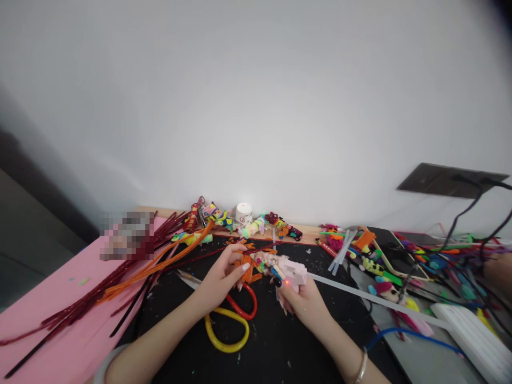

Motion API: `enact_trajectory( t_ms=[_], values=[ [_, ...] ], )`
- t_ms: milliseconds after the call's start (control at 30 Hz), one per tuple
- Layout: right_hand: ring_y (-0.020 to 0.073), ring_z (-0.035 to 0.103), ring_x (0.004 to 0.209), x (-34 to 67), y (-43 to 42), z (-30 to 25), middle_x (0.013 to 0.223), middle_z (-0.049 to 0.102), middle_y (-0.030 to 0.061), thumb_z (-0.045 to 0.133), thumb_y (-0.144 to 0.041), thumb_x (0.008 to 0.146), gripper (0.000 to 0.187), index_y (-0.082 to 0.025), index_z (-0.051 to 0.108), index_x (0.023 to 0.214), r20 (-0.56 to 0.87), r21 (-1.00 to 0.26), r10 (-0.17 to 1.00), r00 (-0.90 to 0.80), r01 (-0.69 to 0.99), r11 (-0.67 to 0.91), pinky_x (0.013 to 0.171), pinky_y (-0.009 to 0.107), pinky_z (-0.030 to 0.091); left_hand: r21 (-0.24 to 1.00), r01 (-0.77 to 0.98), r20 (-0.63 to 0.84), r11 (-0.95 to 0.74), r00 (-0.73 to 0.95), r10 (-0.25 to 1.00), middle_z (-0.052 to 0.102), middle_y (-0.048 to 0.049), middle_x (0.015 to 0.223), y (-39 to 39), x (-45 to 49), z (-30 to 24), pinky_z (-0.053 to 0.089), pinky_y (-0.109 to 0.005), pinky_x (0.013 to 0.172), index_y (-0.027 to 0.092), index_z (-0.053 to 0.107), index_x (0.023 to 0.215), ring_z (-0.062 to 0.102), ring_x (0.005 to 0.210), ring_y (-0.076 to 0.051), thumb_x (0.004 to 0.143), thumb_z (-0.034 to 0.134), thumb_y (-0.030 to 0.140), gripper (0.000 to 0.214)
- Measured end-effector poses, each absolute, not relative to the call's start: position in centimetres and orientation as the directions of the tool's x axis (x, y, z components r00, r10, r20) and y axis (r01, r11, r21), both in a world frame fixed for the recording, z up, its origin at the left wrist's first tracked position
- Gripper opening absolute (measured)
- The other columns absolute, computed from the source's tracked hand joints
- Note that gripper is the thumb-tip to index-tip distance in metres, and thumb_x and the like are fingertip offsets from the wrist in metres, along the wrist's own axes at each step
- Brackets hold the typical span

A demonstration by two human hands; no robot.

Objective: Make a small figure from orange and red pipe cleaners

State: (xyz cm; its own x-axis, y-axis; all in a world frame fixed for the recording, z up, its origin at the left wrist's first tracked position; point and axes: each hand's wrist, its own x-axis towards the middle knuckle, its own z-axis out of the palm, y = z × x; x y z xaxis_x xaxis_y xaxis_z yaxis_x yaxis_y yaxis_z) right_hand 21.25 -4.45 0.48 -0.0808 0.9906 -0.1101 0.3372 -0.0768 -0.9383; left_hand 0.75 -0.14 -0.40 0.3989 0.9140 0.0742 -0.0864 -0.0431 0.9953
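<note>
My left hand [227,273] is closed around an orange pipe-cleaner piece [250,273], pinching it between thumb and fingers. My right hand [302,296] grips a pale pink hot glue gun [295,271] with a small red light lit on it. Its decorated nozzle end points left, close to the orange piece; whether they touch I cannot tell. From the gun's back a long whitish glue stick [376,297] runs to the right. Below my left hand, partly under it, lie scissors [227,348] with one yellow and one red handle loop, blades toward the left.
Dark red pipe cleaners [102,285] and orange ones [156,265] spread across the pink surface [44,325] at left. Along the wall stand small pipe-cleaner figures [252,228] and a white cup [244,213]. At right lie a phone [394,253], loose glue sticks [342,250] and a white keyboard-like object [472,341].
</note>
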Motion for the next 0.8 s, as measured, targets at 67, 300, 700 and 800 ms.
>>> enact_trajectory(
  t_ms=[67, 300, 700, 800],
  values=[
    [0.0079, 0.04, 0.034, 21.26, -4.41, 0.42, 0.037, 0.044, -0.0035, 0.055, -0.036, 0.075, 0.034, -0.019, 0.047, 0.046, -0.112, -0.936, 0.991, -0.076, 0.343, -0.08, 0.036, 0.019, 0.03, 0.995, -0.084, 0.076, -0.046, 0.393, 0.917, 0.049, 0.0047, 0.077, -0.12, 0.77, -0.42, 0.041, -0.022, 0.051, 0.022, 0.039, 0.112, 0.047, 0.051, -0.006, 0.088, 0.052, 0.033, 0.029],
    [0.0078, 0.04, 0.034, 21.49, -4.28, 0.16, 0.038, 0.046, -0.0028, 0.051, -0.037, 0.077, 0.033, -0.019, 0.047, 0.049, -0.073, -0.933, 0.995, -0.071, 0.358, -0.043, 0.036, 0.019, 0.029, 0.994, -0.094, 0.079, -0.046, 0.387, 0.919, 0.046, 0.0068, 0.068, -0.07, 0.73, -0.38, 0.041, -0.022, 0.053, 0.021, 0.038, 0.113, 0.045, 0.051, -0.007, 0.089, 0.049, 0.033, 0.029],
    [0.0073, 0.039, 0.033, 21.62, -4.13, -0.01, 0.04, 0.045, -0.0043, 0.051, -0.039, 0.079, 0.031, -0.018, 0.05, 0.056, -0.046, -0.95, 0.995, -0.084, 0.313, -0.018, 0.034, 0.018, 0.029, 0.994, -0.111, 0.063, -0.023, 0.378, 0.924, 0.046, 0.0066, 0.063, -0.07, 0.75, -0.08, 0.042, -0.024, 0.056, 0.02, 0.039, 0.115, 0.047, 0.051, -0.009, 0.087, 0.049, 0.036, 0.034],
    [0.0072, 0.039, 0.032, 21.57, -4.13, 0.11, 0.039, 0.045, -0.0044, 0.052, -0.039, 0.079, 0.032, -0.018, 0.05, 0.055, -0.044, -0.947, 0.996, -0.076, 0.321, -0.018, 0.034, 0.018, 0.028, 0.992, -0.122, 0.051, -0.005, 0.376, 0.925, 0.047, 0.0064, 0.063, -0.09, 0.68, -0.1, 0.043, -0.024, 0.056, 0.02, 0.039, 0.116, 0.048, 0.052, -0.009, 0.087, 0.05, 0.038, 0.036]
  ],
)
